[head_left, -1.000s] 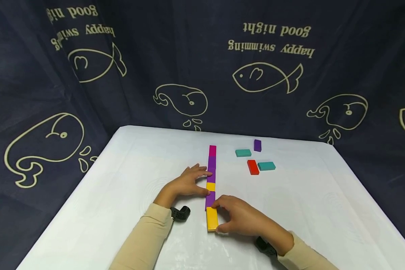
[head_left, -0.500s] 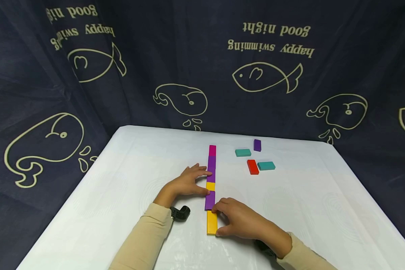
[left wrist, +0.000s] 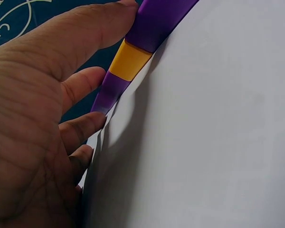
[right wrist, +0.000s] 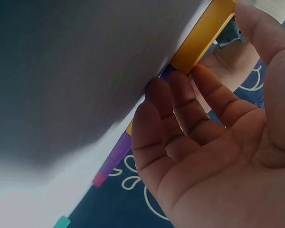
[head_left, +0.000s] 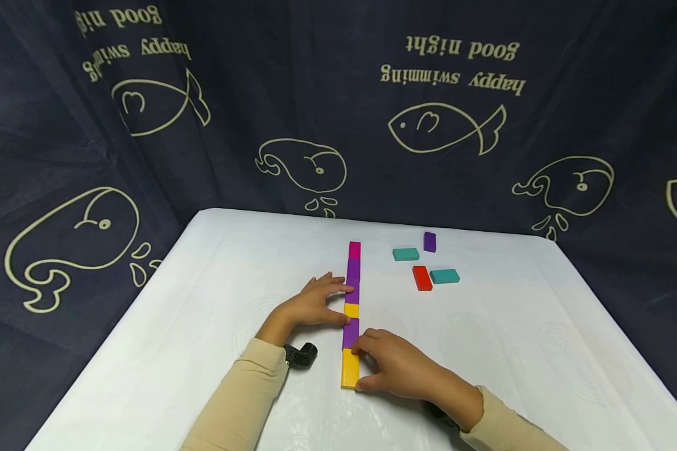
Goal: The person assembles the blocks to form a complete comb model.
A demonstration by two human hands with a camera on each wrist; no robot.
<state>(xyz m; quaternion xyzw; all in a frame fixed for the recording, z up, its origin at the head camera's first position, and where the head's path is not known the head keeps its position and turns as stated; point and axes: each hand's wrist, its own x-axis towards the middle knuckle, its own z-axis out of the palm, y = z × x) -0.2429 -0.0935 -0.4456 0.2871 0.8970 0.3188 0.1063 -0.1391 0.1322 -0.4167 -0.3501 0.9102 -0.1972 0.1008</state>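
Note:
A straight row of flat blocks runs away from me on the white table. From far to near come a magenta block (head_left: 355, 250), two purple blocks (head_left: 353, 270), a short-looking yellow block (head_left: 351, 311), a purple block (head_left: 351, 334) and a longer-looking yellow block (head_left: 350, 369). My left hand (head_left: 314, 305) lies along the row's left side, its thumb and fingertips touching the purple blocks, fingers loosely extended. At the near end, my right hand (head_left: 396, 364) pinches the nearest yellow block lengthwise between thumb and fingertips, as the right wrist view shows.
Right of the row's far part lie two teal blocks (head_left: 406, 254), a red block (head_left: 422, 278) and a dark purple block (head_left: 430, 242). Behind the white table (head_left: 513, 338) hangs a dark blue cloth (head_left: 338, 75) with printed fish.
My right hand first drew the yellow block slightly towards me, then moved it left and forward against the purple block's near end. The left hand has stayed in place.

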